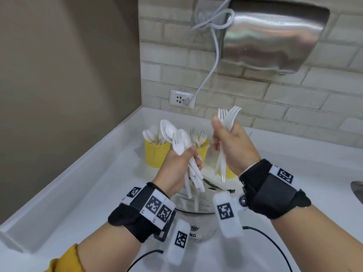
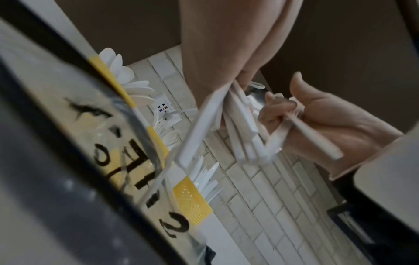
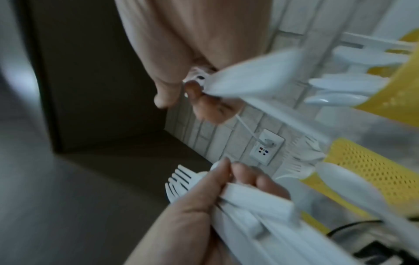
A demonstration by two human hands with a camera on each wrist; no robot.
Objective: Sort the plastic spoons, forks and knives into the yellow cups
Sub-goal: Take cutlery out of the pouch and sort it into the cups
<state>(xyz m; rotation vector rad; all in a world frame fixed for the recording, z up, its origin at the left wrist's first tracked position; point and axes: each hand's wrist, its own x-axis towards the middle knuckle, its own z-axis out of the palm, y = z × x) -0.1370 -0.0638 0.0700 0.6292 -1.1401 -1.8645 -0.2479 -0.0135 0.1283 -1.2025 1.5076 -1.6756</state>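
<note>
Left hand (image 1: 177, 169) fisting mixed cutlery (image 1: 179, 142) | right hand (image 1: 233, 142) gripping forks (image 1: 228, 116) upright

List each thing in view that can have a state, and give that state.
Left hand: grips a mixed bunch of spoons and forks.
Right hand: grips a bunch of forks, tines up.
Left yellow cup: upright, holds spoons.
Middle yellow cup: upright, holds forks.
Glass bowl: some cutlery left inside.
Plug: in the wall socket.

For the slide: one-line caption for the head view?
Left hand holds mixed spoons and forks, right hand holds forks, above yellow cups.
</note>
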